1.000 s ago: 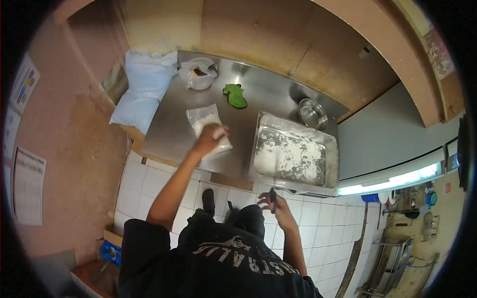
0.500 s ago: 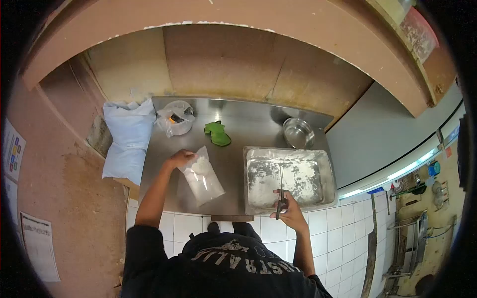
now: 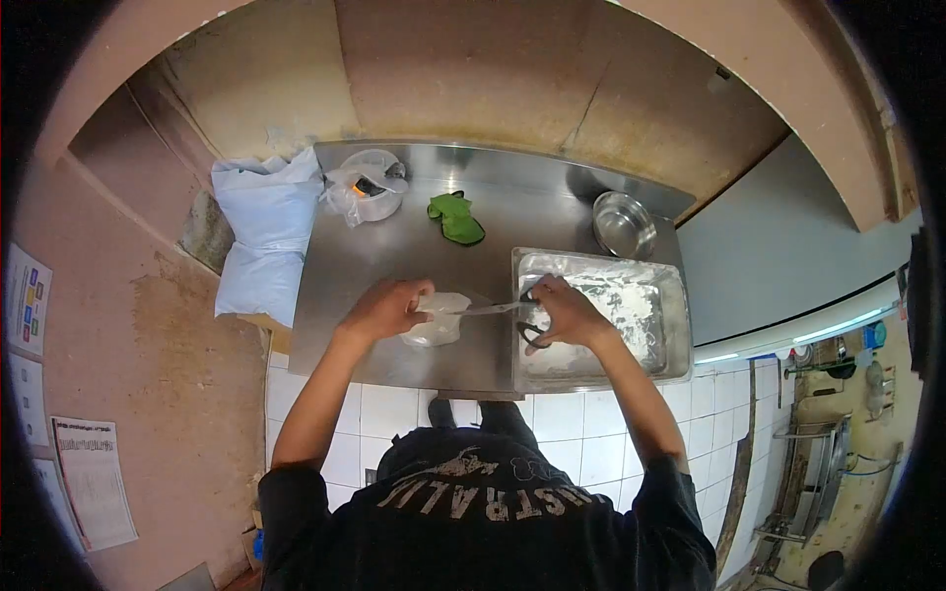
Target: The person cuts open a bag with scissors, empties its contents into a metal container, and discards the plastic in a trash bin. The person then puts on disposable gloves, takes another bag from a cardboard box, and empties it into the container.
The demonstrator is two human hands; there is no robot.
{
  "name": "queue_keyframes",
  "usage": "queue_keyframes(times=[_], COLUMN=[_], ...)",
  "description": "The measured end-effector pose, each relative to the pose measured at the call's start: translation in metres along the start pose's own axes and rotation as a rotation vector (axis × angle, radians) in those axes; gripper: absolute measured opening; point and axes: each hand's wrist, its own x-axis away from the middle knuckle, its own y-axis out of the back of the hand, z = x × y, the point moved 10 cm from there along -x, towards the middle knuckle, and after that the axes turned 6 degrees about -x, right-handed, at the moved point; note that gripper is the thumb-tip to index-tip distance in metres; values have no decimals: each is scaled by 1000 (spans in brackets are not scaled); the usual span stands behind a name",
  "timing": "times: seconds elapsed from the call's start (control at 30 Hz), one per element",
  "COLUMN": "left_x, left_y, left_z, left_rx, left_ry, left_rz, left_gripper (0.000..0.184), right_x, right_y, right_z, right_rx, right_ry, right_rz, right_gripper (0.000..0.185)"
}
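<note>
My left hand [image 3: 391, 307] is closed on the top of a clear plastic bag of white powder [image 3: 434, 330], which sits low over the steel counter. In my right hand [image 3: 567, 313] is a pair of scissors with black handles [image 3: 533, 337], held above the left edge of the powdery tray. A thin pale strip spans the gap from the bag to the scissors. Whether it is blade or stretched plastic edge, I cannot tell. My left fingers partly hide the top of the bag.
The large metal tray [image 3: 601, 379] is coated with white powder. Behind it stands a round steel bowl [image 3: 624, 227]. A green cloth item [image 3: 456, 219] and a plastic-wrapped white tub [image 3: 377, 202] lie further back. White sacks [image 3: 261, 236] stand at the left.
The bag has been brought upright-to-level in front of me, and my right hand has moved up and left toward it. The scissors have turned from pointing away to pointing left.
</note>
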Motion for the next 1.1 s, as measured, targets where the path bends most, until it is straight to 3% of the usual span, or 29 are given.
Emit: queue_keyframes(times=[0.07, 0.13, 0.17, 0.53, 0.6, 0.8, 0.93, 1.03, 1.1], left_x=[-1, -3, -3, -2, 2, 8, 11, 12, 13], left_y=[3, 1, 0, -10, -4, -5, 1, 0, 1], left_z=[-13, -14, -18, -55, -58, -58, -61, -56, -51], left_rx=[-1, -42, -82, -304, -263, -258, -220, -208, -194], left_ry=[-10, -60, -114, -350, -353, -369, -347, -327, -317], left_rz=[59, 20, -14, -348, -371, -360, -377, -372, -382], left_gripper=[21, 19, 18, 6, 6, 9, 12, 12, 12], right_x=[-13, -21, -22, -29, -30, -51, -54, -66, -68], right_y=[-5, -8, -4, 9, 10, -3, 17, 2, -15], right_z=[7, 11, 16, 42, 52, 45, 81, 77, 59], right_rx=[-7, 125, 226, 559, 623, 443, 428, 439, 205], right_ry=[22, 104, 198, 102, 182, 90, 267, 189, 42], right_rz=[64, 4, -129, -10, -112, 149, -15, 148, 359], right_gripper=[84, 85, 84, 83, 78, 67, 64, 66, 68])
